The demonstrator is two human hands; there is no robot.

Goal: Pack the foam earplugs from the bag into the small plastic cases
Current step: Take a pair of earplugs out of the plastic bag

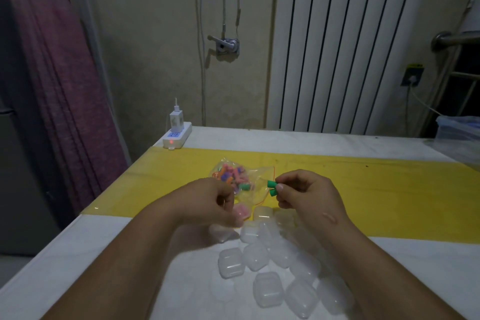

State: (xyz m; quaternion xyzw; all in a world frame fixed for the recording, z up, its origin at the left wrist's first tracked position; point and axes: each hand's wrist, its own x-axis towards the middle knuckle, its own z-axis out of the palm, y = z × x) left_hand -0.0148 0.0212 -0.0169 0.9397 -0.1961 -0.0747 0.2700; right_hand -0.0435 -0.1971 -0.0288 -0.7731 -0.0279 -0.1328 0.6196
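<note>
While the right hand (306, 195) pinches two green earplugs (272, 188) in its fingertips, the left hand (210, 202) curls around a pink-filled case (241, 212). Clear cases (267, 267) cluster below, near the bag (239, 179).

Both bare forearms extend forward from the lower frame edge. The left hand (213, 202) is curled, knuckles up, fingers closed around a small pink-filled clear plastic case (241, 212) beneath it. The right hand (304, 193), raised slightly higher, pinches two green foam earplugs (272, 187) at its fingertips.
</note>
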